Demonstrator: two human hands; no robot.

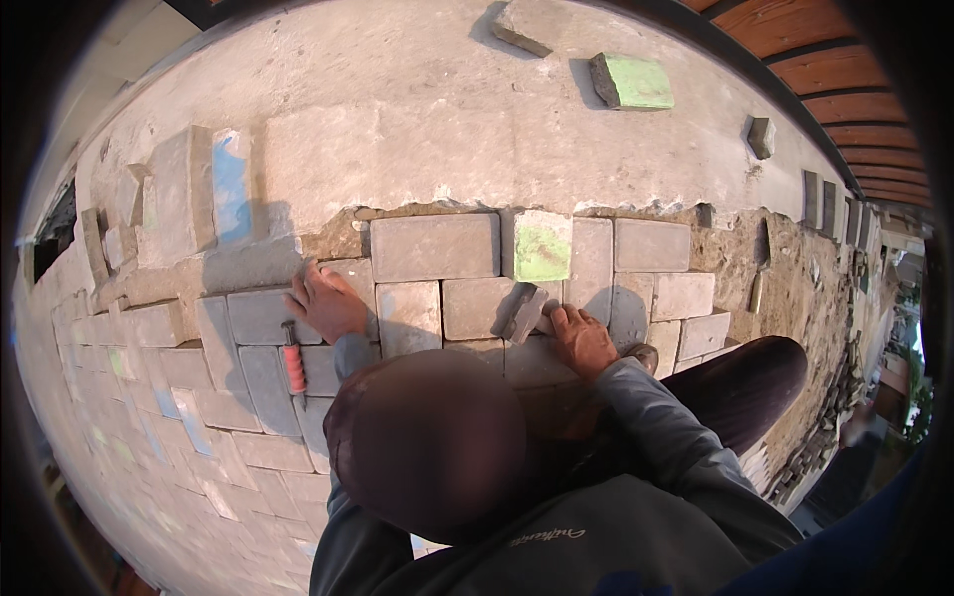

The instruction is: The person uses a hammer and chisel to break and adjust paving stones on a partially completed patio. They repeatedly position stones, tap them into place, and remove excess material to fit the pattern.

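Observation:
My left hand [333, 301] rests on the pavers near the laid row's broken far edge, fingers spread, holding nothing. Its fingertips touch a small grey paver [350, 270] beside a bare gap. My right hand [582, 342] is closed round the handle of a hammer [524, 314], whose blocky grey head lies over the pavers. Beyond the hammer, a paver with green paint [543, 246] sits in the row between grey pavers [435, 245]. Left of my left hand lies a slim tool with a red grip [294, 368].
A trowel [759, 268] lies in the dirt strip at right. Loose pavers stand at far left [179, 189]; a green-painted block [636, 81] and a grey block [521, 27] lie on the concrete. My knees [427, 447] are close to the work.

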